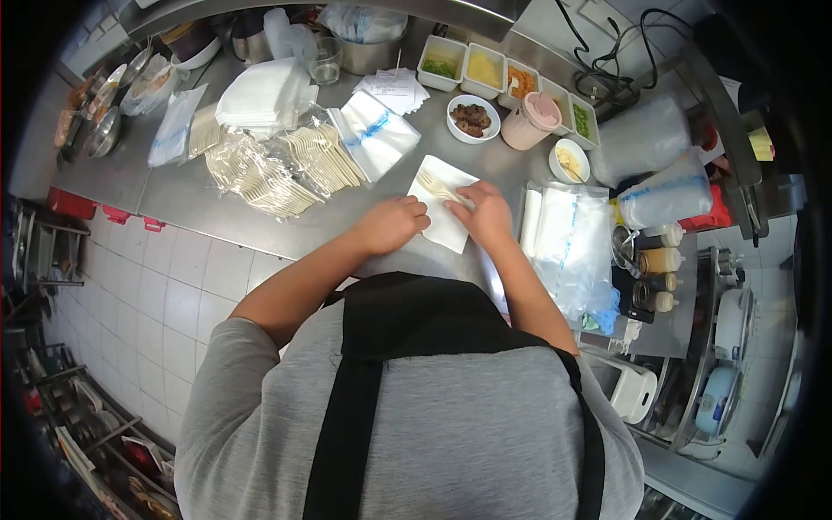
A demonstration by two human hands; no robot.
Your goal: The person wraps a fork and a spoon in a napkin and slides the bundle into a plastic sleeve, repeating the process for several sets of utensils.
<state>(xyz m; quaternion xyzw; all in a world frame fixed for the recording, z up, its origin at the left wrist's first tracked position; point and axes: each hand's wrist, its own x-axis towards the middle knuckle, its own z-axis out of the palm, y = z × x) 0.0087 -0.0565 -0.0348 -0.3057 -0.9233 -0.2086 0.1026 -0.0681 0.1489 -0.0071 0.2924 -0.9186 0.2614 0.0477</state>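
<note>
Seen from overhead, above a person in a grey shirt and black apron straps at a steel counter [217, 204].

One white napkin [442, 208] lying flat near the counter's front edge, with one pale fork [436, 185] resting on its upper part. Left hand [392, 224] pressed on the napkin's left edge, fingers curled and close together, gripping nothing visible. Right hand [485, 212] on the napkin's right side, fingertips touching the fork's handle end; whether pinching it, cannot tell.

Left of the napkin, one loose heap of pale forks [290, 169] in torn clear wrap. Behind that, one stack of white napkins [260, 95]. Between heap and napkin, a bundle of clear bags with blue print [373, 130].

Toward the back edge, four rectangular tubs [507, 78] of chopped fillings in a row, one round bowl of dark meat [473, 117], one pink lidded cup [531, 120], one small bowl with a pale sauce [569, 160], one glass [325, 59].

At the right edge, a pile of plastic bags [568, 238] and three squeeze bottles [659, 260].

White tiled floor [173, 295] below the front edge; shelving at far left.
</note>
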